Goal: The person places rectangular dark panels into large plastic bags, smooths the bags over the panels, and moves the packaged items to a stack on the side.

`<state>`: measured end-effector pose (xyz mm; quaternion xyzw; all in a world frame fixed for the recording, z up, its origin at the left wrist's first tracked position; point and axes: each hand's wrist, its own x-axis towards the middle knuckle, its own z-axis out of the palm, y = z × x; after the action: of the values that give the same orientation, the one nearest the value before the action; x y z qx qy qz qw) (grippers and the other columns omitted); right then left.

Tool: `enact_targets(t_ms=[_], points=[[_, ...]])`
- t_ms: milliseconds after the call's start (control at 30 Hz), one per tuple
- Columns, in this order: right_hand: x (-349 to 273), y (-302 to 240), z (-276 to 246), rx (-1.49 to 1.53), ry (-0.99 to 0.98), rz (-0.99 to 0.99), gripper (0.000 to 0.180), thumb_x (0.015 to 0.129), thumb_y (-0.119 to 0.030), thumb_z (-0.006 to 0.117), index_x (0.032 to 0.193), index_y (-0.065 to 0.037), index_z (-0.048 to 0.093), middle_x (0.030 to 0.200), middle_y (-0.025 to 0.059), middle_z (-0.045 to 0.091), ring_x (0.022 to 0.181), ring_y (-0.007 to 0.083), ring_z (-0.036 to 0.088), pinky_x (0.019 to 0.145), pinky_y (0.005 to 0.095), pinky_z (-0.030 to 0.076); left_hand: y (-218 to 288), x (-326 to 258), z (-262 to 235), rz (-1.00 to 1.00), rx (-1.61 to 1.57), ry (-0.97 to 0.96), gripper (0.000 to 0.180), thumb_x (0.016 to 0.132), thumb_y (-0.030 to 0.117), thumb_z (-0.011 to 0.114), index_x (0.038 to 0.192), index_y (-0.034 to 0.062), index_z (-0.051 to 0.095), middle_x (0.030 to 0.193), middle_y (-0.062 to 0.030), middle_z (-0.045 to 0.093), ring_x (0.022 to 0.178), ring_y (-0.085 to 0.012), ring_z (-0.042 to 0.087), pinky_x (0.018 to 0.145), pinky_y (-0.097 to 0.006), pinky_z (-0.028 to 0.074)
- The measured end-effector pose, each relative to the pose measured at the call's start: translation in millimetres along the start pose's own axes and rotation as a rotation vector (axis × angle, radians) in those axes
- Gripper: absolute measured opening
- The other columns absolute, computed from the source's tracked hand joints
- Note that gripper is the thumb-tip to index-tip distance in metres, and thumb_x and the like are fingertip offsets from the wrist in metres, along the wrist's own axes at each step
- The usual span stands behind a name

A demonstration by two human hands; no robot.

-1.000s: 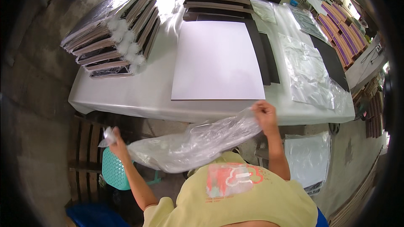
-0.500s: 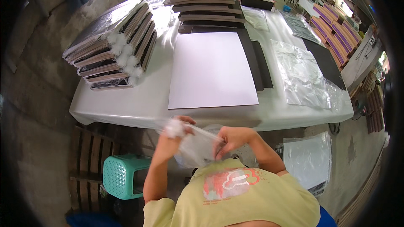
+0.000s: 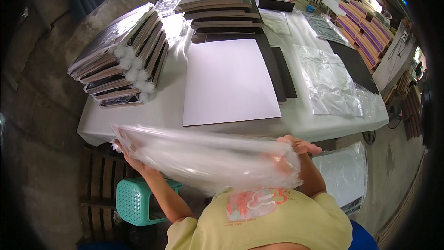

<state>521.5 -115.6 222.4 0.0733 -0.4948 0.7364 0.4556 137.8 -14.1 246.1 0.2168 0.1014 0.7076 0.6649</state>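
Note:
A transparent plastic bag (image 3: 203, 157) is spread wide in the air between my hands, in front of the table's near edge and blurred by motion. My left hand (image 3: 129, 155) grips its left end, the fingers partly behind the film. At the other end, my right hand (image 3: 296, 147) is closed on the film, with one finger sticking out to the right. Beyond the bag, a white sheet-like panel (image 3: 233, 83) lies flat on the table, on top of dark boards (image 3: 273, 60).
Film-wrapped boards (image 3: 122, 51) are stacked on the left of the table (image 3: 157, 122); dark boards (image 3: 217, 0) are piled behind the panel. Plastic bags (image 3: 326, 78) lie at right. A green stool (image 3: 136, 201) stands below left. A wrapped panel (image 3: 342, 171) is below right. Co-workers sit at the far end.
The crumpled bag has been pulled out wide. My left hand has moved left and my right hand right and slightly up, both keeping hold of the plastic.

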Motion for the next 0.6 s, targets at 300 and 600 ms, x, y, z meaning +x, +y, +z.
enact_targets(t_ms=[300, 600], points=[[-16, -4, -20, 0.049, 0.42, -0.125, 0.043, 0.065, -0.022, 0.074, 0.096, 0.002, 0.058, 0.09, 0.013, 0.06, 0.081, 0.0182, 0.056, 0.071, 0.0282, 0.043, -81, -75, -66, -0.713, 0.789, -0.885, 0.057, 0.075, 0.045, 0.056, 0.115, 0.0048, 0.047, 0.103, -0.0106, 0.053, 0.086, -0.0233, 0.053, 0.072, -0.039, 0.046], [20, 17, 9, -0.368, -0.149, 0.317, 0.064, 0.055, -0.007, 0.075, 0.114, -0.002, 0.051, 0.093, 0.0033, 0.057, 0.071, 0.0112, 0.05, 0.069, 0.024, 0.042, -74, -82, -124, -0.864, 0.798, -0.895, 0.049, 0.073, 0.036, 0.061, 0.109, 0.0046, 0.05, 0.098, -0.0097, 0.055, 0.086, -0.0225, 0.053, 0.073, -0.039, 0.046]])
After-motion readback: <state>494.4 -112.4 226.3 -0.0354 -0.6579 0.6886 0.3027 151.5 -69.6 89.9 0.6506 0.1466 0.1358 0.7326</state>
